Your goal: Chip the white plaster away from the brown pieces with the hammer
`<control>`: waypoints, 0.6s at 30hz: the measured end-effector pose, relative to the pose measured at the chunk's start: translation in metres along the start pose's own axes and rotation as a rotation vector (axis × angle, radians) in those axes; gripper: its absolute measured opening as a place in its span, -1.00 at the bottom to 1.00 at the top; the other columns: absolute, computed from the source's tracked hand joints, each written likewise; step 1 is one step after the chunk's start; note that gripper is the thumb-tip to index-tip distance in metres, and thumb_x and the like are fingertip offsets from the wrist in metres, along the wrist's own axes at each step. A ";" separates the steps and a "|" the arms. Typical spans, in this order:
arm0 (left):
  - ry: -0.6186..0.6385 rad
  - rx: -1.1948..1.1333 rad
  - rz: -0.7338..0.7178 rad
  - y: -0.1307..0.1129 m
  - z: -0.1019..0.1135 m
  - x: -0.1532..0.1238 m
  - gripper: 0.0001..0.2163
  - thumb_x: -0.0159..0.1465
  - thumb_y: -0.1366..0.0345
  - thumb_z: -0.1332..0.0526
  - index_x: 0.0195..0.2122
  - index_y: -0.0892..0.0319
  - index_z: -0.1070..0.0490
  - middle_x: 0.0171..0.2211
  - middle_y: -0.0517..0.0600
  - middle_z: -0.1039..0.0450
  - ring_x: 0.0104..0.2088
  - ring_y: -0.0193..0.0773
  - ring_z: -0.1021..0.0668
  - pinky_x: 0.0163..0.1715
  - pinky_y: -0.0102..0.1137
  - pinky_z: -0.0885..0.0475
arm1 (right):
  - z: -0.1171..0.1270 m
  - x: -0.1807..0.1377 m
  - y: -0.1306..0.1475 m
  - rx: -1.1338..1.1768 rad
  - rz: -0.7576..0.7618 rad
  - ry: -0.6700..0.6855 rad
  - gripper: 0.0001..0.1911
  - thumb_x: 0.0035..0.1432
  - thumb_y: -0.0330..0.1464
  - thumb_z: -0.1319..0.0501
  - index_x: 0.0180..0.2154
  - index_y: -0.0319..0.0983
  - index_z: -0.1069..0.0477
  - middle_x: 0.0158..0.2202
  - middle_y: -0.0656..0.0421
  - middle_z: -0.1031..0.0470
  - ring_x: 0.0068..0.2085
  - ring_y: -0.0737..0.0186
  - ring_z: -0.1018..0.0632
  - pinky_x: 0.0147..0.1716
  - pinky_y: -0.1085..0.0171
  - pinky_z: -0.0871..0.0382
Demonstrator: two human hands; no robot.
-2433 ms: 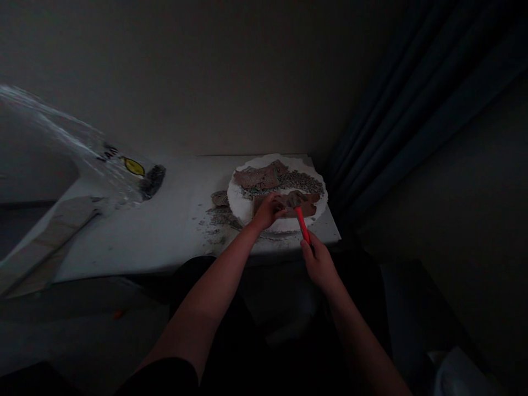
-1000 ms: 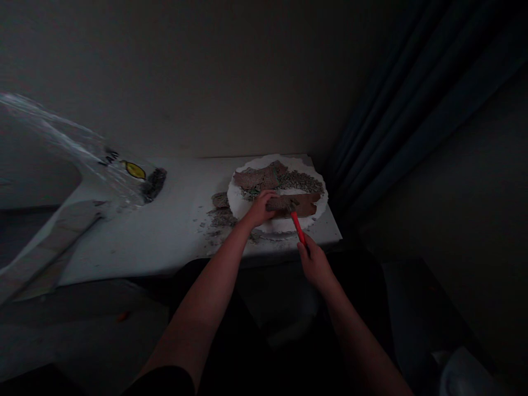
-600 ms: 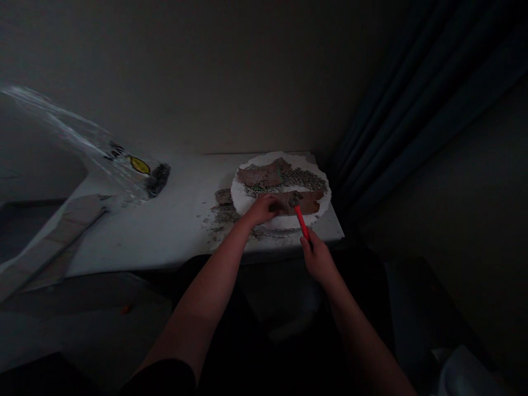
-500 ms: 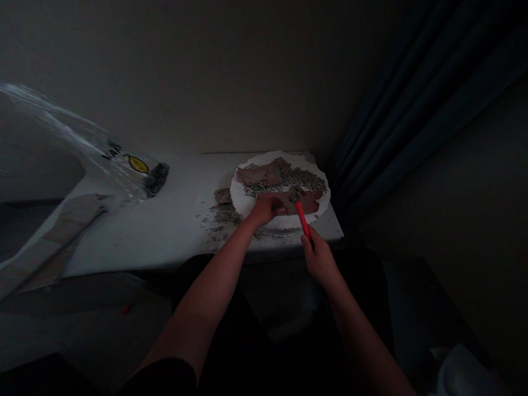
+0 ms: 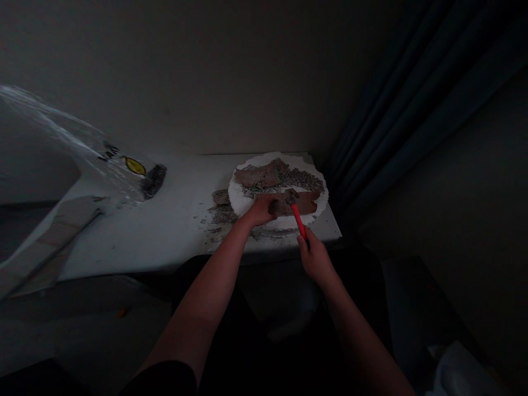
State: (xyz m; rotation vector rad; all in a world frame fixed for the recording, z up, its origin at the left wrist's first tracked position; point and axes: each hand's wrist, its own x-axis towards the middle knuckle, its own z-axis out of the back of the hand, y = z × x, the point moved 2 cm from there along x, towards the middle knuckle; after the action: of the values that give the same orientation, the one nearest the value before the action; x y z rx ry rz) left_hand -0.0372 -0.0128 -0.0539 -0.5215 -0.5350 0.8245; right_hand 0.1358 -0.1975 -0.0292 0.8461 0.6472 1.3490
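Observation:
In the head view my right hand (image 5: 314,254) is wrapped round the red handle of a hammer (image 5: 298,221). The hammer's head is over a flat brown, rough-textured strip (image 5: 308,203); whether the two touch, I cannot tell. My left hand (image 5: 263,210) grips the strip near its left end, fingers curled beside the hammer head. Under the strip is a round white board with a scalloped edge (image 5: 237,203). Behind the strip lie a heap of small grey chips (image 5: 306,179) and a second brown, mesh-patterned piece (image 5: 256,176).
The white table (image 5: 165,231) carries grey crumbs (image 5: 223,215) left of the board. A clear plastic bag (image 5: 134,165) with dark material at its bottom stands farther left. Dark curtains (image 5: 396,110) hang at the right, and a wall rises behind the table.
The view has shifted slightly. The hammer head sits a little farther left along the strip, nearer my left hand. Both hands keep their holds.

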 end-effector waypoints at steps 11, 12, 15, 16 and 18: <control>-0.314 0.181 0.486 0.040 0.067 -0.031 -0.63 0.23 0.45 -0.10 0.06 0.22 -0.40 -0.08 0.11 -0.56 -0.12 -0.19 -0.59 -0.05 -0.34 -0.46 | 0.012 -0.002 -0.026 0.004 -0.044 -0.042 -0.47 0.34 -0.15 0.00 0.19 -0.29 -0.37 0.02 -0.11 -0.56 0.01 -0.06 -0.57 0.01 0.04 -0.41; -0.309 0.258 0.581 0.049 0.077 -0.039 -0.66 0.24 0.44 -0.10 0.03 0.22 -0.42 -0.10 0.12 -0.57 -0.12 -0.17 -0.59 -0.07 -0.34 -0.46 | 0.015 -0.001 -0.030 -0.005 -0.051 -0.044 -0.45 0.34 -0.13 0.01 0.18 -0.31 -0.37 0.01 -0.12 -0.56 0.01 -0.08 -0.56 0.01 0.03 -0.41; -0.040 0.442 0.734 0.068 0.088 -0.061 -0.77 0.20 0.38 -0.18 -0.13 0.20 -0.51 -0.15 0.15 -0.60 -0.12 -0.07 -0.61 -0.12 -0.32 -0.46 | 0.017 0.002 -0.038 -0.017 -0.070 -0.041 -0.40 0.32 -0.09 0.02 0.16 -0.37 -0.39 -0.01 -0.16 -0.56 0.00 -0.11 -0.57 0.00 0.00 -0.41; 0.085 0.471 0.729 0.072 0.085 -0.068 -0.80 0.18 0.36 -0.21 -0.19 0.19 -0.54 -0.16 0.15 -0.61 -0.12 -0.05 -0.61 -0.14 -0.33 -0.45 | 0.016 0.003 -0.040 -0.021 -0.072 -0.038 -0.39 0.32 -0.08 0.02 0.16 -0.37 -0.39 -0.02 -0.16 -0.57 -0.01 -0.11 -0.57 0.00 0.00 -0.41; 0.283 0.489 0.658 0.074 0.072 -0.077 -0.83 0.15 0.31 -0.26 -0.24 0.17 -0.57 -0.16 0.15 -0.62 -0.12 -0.04 -0.61 -0.15 -0.35 -0.44 | 0.015 0.003 -0.042 -0.036 -0.064 -0.029 -0.39 0.31 -0.08 0.01 0.18 -0.35 -0.38 0.01 -0.15 -0.56 0.00 -0.10 -0.57 0.02 0.00 -0.41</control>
State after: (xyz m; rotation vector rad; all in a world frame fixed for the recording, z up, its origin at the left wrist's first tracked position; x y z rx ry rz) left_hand -0.1659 -0.0150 -0.0640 -0.3468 0.1265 1.4310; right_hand 0.1717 -0.1971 -0.0554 0.8086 0.6207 1.2847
